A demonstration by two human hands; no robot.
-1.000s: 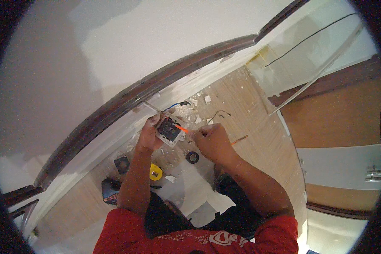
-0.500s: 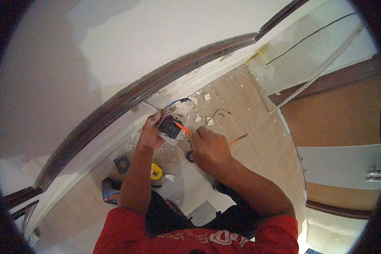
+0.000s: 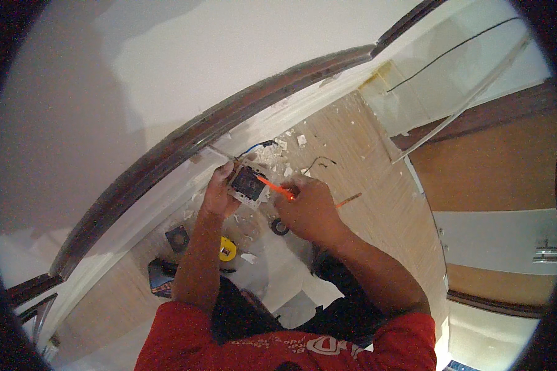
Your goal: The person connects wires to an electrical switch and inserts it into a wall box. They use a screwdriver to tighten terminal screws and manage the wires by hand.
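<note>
My left hand (image 3: 219, 196) grips a wall socket or switch insert (image 3: 249, 184) by its left side, with a black square body in a pale mounting frame. It is held tilted close to the wall's foot. In my right hand (image 3: 309, 207) is a thin bright-orange screwdriver (image 3: 277, 186), its fingers closed round the handle. The tool's far end meets the upper right part of the black body; the exact contact point is too small to make out. A blue and black wire (image 3: 257, 148) sticks out just beyond the insert.
White rubble (image 3: 284, 148) litters the floor along the wall. Near my knees lie a black tape roll (image 3: 280, 227), a yellow tape measure (image 3: 228, 248), a dark square plate (image 3: 177, 238) and a dark box (image 3: 162, 276). A thin orange-brown stick (image 3: 349, 200) shows beyond my right hand.
My right hand has shifted slightly right and turned, so more of the orange screwdriver and the black tape roll shows. My left hand and the insert stay nearly in place.
</note>
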